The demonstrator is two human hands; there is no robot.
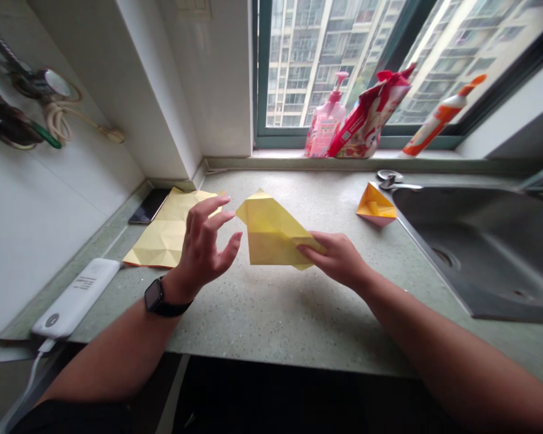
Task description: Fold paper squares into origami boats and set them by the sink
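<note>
Folded yellow paper [269,232] is held in the air above the middle of a speckled stone desk [289,325], pinched at its lower right corner by the right hand [337,259], with the thumb and fingers closed on it. The left hand [203,247], wearing a black wristwatch [156,296], is half open and empty, its curled fingers just left of the paper without touching it. Beyond that hand, a creased yellow sheet [167,232] lies flat beside a black phone [149,206], and a white power bank [75,298] sits near the left edge. To the far right, a small orange paper fold [375,206] rests at the edge of a steel sink [475,247]. With only one corner pinched, the paper could swing or slip free, and its layers could spring apart and lose their folds. A hurried grab by the left hand could crumple the points or put a crease in the wrong place. If dropped to the right, the paper could land in the sink, where any moisture would soften it.
</note>
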